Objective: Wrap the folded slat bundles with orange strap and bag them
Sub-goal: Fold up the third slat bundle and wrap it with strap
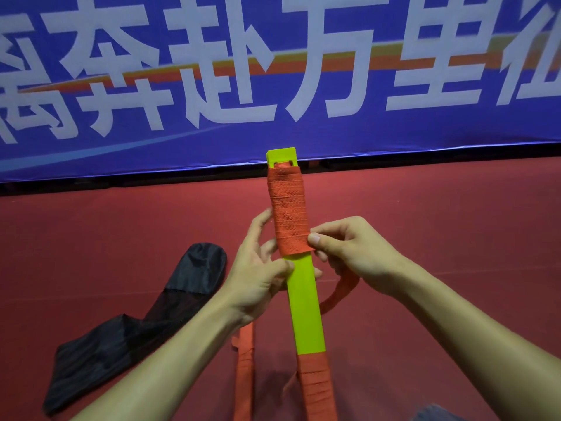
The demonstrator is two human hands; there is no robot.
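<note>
There is one yellow-green slat bundle (pixel 303 299), and it carries two wound patches of orange strap (pixel 287 214), one near the top and one near the bottom. Two hands are in view, the left hand (pixel 258 268) and the right hand (pixel 355 253). One black bag (pixel 136 329) lies on the floor (pixel 440 223), and one blue banner (pixel 273 132) hangs behind.

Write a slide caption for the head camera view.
The left hand grips the slat bundle while the right hand pinches orange strap against it; black bag lies alongside.

Floor (pixel 425 238), red: black bag (pixel 136 323) lying flat, left; loose orange strap (pixel 244 375) trailing, centre; blue banner (pixel 91 153) along far edge
</note>
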